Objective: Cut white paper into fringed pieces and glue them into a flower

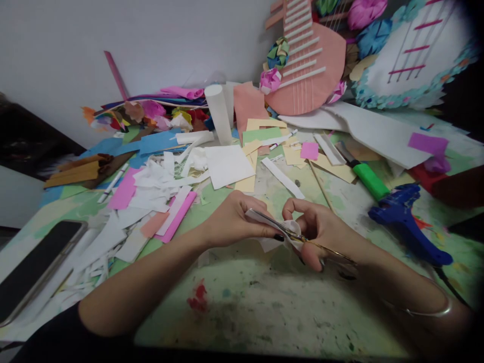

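Observation:
In the middle of the head view, my left hand point(242, 219) pinches a small piece of white paper point(270, 245) between thumb and fingers. My right hand point(321, 232) is closed on a pair of scissors point(298, 237) with thin gold-coloured handles. The blades lie along the white paper, close to my left thumb, and a curled bit of the paper stands up beside them. Both hands are above the paint-stained table point(242, 302). Part of the scissor handles is hidden by my right fingers.
White paper scraps point(151, 181) pile up on the left, with a phone point(41, 262) nearer me. A blue glue gun point(410, 222) and a green-handled cutter point(366, 176) lie on the right. Behind stand a white roll point(219, 113) and a pink paper instrument point(310, 75).

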{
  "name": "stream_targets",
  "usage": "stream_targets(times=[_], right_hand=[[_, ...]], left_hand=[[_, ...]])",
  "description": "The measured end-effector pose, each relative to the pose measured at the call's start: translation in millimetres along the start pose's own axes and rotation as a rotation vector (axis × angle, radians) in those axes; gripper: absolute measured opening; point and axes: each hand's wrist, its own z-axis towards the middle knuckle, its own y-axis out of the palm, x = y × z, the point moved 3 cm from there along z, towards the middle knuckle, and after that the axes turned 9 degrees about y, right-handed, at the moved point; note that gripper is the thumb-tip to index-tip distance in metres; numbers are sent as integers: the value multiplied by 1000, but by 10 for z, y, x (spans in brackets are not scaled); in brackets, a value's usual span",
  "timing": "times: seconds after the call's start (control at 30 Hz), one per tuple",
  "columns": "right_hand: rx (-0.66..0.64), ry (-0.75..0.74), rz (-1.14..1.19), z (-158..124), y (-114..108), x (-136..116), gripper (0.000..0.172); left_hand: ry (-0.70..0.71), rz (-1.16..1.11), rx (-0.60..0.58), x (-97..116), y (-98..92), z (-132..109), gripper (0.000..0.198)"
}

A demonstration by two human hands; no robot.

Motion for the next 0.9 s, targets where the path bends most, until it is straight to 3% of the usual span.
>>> stream_targets(times=[0.17, 0.33, 0.53, 0.7, 0.8, 0.9], right_hand=[[7, 45, -5, -18, 6, -5, 55], [61, -34, -24, -40, -41, -65, 56], [177, -166, -108, -91, -73, -192, 66], [426, -249, -73, -77, -201, -239, 54], [647, -222, -113, -70, -366, -237, 50], [873, -142, -428, -80, -520, -239, 45]], left_hand=[[7, 18, -29, 0, 7, 8, 8], [8, -8, -114, 0, 24, 0, 14], [-69, 51, 21, -76, -74, 11, 17], [-226, -53, 343, -339, -397, 64, 27], [-343, -115, 336, -458, -598, 78, 27], [-409, -129, 294, -498, -755, 65, 25]])
